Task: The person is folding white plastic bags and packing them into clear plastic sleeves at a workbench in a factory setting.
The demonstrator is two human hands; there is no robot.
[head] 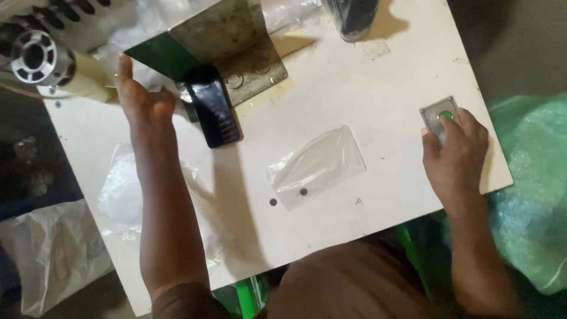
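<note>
The left hand [143, 100] is open, fingers spread and pointing away from the person, palm turned inward; its grip holds nothing. It hovers just beside a black glossy device [214, 112] lying on the table [331, 77], and close to the green edge of a worn metal plate [236, 41] that slopes over the table's far side. Whether the fingertips touch the plate I cannot tell.

The right hand [456, 155] rests at the table's right edge, fingers loosely curled, the index finger lying on a small metal switch box [438, 115] with 1 green button [446, 115]. It grips nothing; it only touches the box beside the button.

Between the 2 hands, on bare table, lies 1 clear plastic bag [317, 165], flat and empty-looking. Just below it sit 2 small dark dots [303, 191] on the tabletop; what they are is too small to tell. Under the left forearm lies a pile of crumpled clear plastic [127, 195].

At the far left a cream machine [41, 59] with a round metal hub overhangs the table. A dark object [352, 18] stands at the far edge, cut off by the frame. To the right of the table bulges green translucent plastic [531, 195]; at lower left sits a whitish sack [53, 254].
</note>
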